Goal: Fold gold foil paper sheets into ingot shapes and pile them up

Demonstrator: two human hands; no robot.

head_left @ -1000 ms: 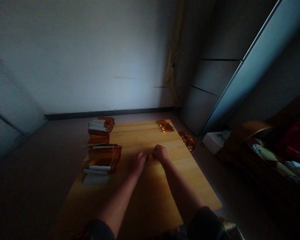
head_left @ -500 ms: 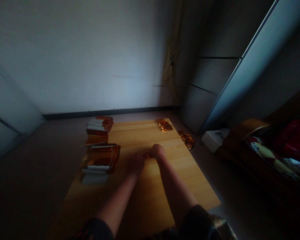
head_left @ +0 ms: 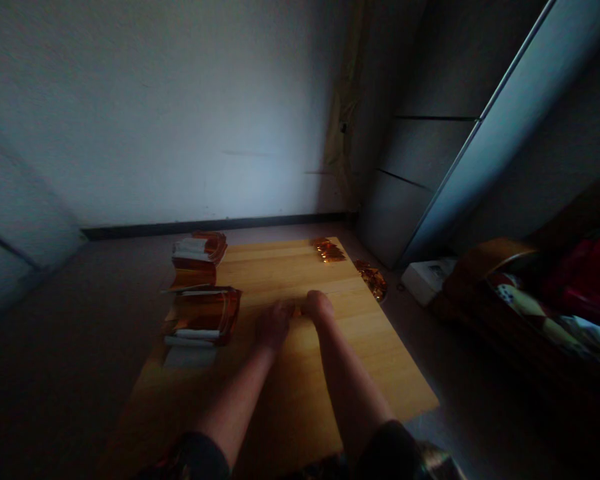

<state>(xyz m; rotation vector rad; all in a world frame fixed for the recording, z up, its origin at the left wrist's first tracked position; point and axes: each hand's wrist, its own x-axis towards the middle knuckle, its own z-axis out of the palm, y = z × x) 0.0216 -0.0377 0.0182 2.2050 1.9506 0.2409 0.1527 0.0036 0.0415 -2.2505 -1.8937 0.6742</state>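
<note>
Head view, left hand [head_left: 275,325] and right hand [head_left: 318,305] barely moved, hands curled, jointly pinching orange foil scrap [head_left: 297,311]

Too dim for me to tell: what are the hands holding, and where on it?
A small orange piece, left hand at its left end, right hand at its right end; which fingers grip is too dark to see.

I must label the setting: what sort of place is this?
Probably a room in a home. A wooden board lies on the floor near the dark baseboard, a grey cabinet stands in the corner, and colourful cloth lies at right.
</note>
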